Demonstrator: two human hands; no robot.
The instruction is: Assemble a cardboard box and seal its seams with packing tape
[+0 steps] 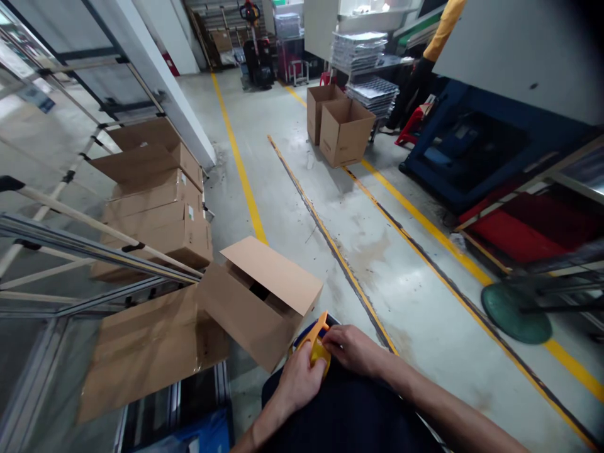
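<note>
A yellow and orange tape dispenser point(319, 333) is in front of my body, low in the middle of the view. My left hand point(302, 374) is wrapped round it from the left, thumb over the yellow part. At its right side my right hand point(348, 346) has its fingers curled together in a pinch against it; whatever lies between the fingertips is hidden. Just beyond my hands, to the left, a cardboard box point(255, 308) stands with its top flaps raised and a dark gap between them.
A wide cardboard flap point(146, 352) lies at lower left by a metal frame. Stacked cartons point(155, 214) stand behind a pipe rack point(85, 220). Two open cartons point(346, 132) stand farther off near stacked trays point(358, 50) and a person point(443, 31). A green round base point(516, 313) is at right.
</note>
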